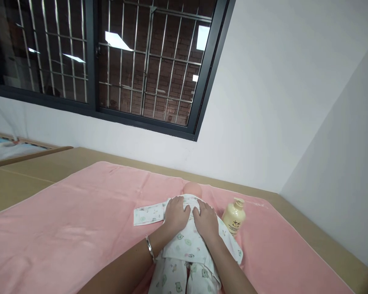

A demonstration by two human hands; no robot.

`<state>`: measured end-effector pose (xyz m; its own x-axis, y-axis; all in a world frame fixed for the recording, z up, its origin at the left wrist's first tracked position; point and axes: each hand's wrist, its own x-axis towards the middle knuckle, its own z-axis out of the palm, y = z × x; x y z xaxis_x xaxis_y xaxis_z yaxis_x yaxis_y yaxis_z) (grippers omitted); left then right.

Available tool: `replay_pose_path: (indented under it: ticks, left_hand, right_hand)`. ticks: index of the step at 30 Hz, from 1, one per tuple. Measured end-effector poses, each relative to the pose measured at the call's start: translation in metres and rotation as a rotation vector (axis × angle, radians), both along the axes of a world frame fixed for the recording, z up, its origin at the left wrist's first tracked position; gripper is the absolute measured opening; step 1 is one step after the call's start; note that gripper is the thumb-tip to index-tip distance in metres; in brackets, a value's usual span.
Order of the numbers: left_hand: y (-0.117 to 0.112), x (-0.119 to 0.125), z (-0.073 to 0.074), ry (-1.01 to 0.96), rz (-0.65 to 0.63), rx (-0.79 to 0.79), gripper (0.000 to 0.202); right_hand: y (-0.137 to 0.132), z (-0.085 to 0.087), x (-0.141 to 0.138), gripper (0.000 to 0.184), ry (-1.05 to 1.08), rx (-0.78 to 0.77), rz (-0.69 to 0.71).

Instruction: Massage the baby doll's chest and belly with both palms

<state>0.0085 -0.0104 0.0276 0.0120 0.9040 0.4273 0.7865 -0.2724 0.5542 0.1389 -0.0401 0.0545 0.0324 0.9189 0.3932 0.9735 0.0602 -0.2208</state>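
A baby doll [192, 188] lies on a pink blanket, the round top of its head pointing away from me. It wears a white printed baby top [184, 245] and matching pants [171, 277]. My left hand [177, 213] rests flat on the upper left of the top, fingers stretched toward the doll's shoulder. On the upper right, my right hand [206, 218] lies likewise, fingers spread. The thumbs nearly meet at the middle of the chest. One sleeve [149, 214] stretches out to the left; the other side of the top slants down to the right, partly behind my right forearm.
A pale yellow pump bottle [234, 216] stands close to the doll's right side in view. The pink blanket [79, 212] covers a wooden surface [49, 167]. Behind are a white wall [248, 122] and a dark-framed, barred window [147, 65]. At far left sits a wooden-edged container [27, 152].
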Motion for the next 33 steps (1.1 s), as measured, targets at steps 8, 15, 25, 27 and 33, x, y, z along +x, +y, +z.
replay_pose_path:
  ticks: [8, 15, 25, 27, 33]
  left_hand:
    - [0.008, -0.005, -0.005, -0.026, -0.113, 0.01, 0.041]
    - [0.009, -0.011, 0.0, 0.0, -0.248, 0.048, 0.036]
    - [-0.011, 0.001, 0.006, 0.188, -0.075, 0.042, 0.031]
    - [-0.006, -0.002, 0.003, 0.162, -0.098, 0.085, 0.035]
    - [-0.004, -0.007, 0.003, 0.134, -0.142, 0.106, 0.035]
  right_hand:
    - [0.0, 0.004, 0.0, 0.045, 0.017, -0.014, 0.025]
    - [0.002, 0.004, 0.003, 0.045, 0.035, -0.026, 0.082]
    - [-0.012, 0.008, -0.013, 0.037, -0.058, -0.043, -0.108]
    - [-0.007, 0.006, -0.007, 0.042, -0.027, -0.04, -0.036]
    - [-0.004, 0.005, 0.0, 0.041, 0.04, -0.019, 0.034]
